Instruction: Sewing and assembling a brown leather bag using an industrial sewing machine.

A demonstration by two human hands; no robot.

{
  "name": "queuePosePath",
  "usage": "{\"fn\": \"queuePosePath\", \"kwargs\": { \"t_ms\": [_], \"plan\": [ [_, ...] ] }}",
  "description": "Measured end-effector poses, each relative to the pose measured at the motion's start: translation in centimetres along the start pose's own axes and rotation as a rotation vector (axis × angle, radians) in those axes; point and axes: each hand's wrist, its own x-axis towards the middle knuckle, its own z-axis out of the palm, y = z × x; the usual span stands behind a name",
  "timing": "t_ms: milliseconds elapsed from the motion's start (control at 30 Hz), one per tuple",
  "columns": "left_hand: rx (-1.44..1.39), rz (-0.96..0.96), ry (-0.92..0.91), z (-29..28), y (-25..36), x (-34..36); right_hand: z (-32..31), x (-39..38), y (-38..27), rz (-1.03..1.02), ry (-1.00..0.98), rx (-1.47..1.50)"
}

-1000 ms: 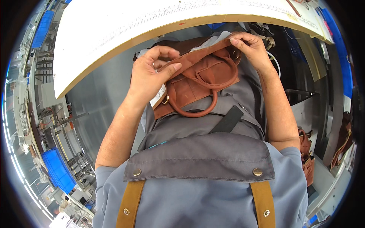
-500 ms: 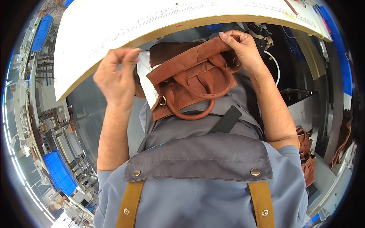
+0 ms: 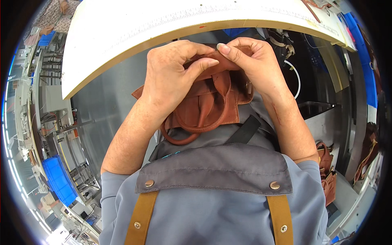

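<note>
A brown leather handbag (image 3: 228, 112) lies on my lap over the grey apron, its two rolled handles hanging toward me. My left hand (image 3: 167, 73) pinches the top edge of the bag's flap between thumb and fingers. Right beside it, my right hand (image 3: 255, 61) grips the same edge, thumb on the near face. The two hands almost touch at the middle of that edge. Behind my hands and wrists, much of the bag's left side and inside is hidden.
A white worktable (image 3: 134, 41) with ruled markings curves across just beyond the bag. Brown leather bags (image 3: 328, 179) stand at the lower right. A blue bin (image 3: 60, 180) is at the left, near metal racks. Another person's hand (image 3: 63, 7) shows at the far left.
My left hand has come right, from the air beside the bag onto the flap edge. My right hand has shifted slightly left. The white piece at the bag's left is now hidden.
</note>
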Motion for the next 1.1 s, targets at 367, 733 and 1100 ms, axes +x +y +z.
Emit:
{"fn": "queuePosePath", "kwargs": {
  "t_ms": [367,733,1100],
  "plan": [
    [0.145,-0.108,0.36,-2.5,-0.6,0.4,-0.1,0.5,0.4,-0.008,0.041,-0.003],
    [-0.302,-0.355,-0.027,1.1,-2.8,0.9,-2.5,0.0,2.4,-0.255,-0.001,-0.055],
    [-0.357,-0.388,-0.107,1.5,-3.6,1.2,-3.1,-0.2,3.6,-0.184,0.103,0.053]
  ]
}}
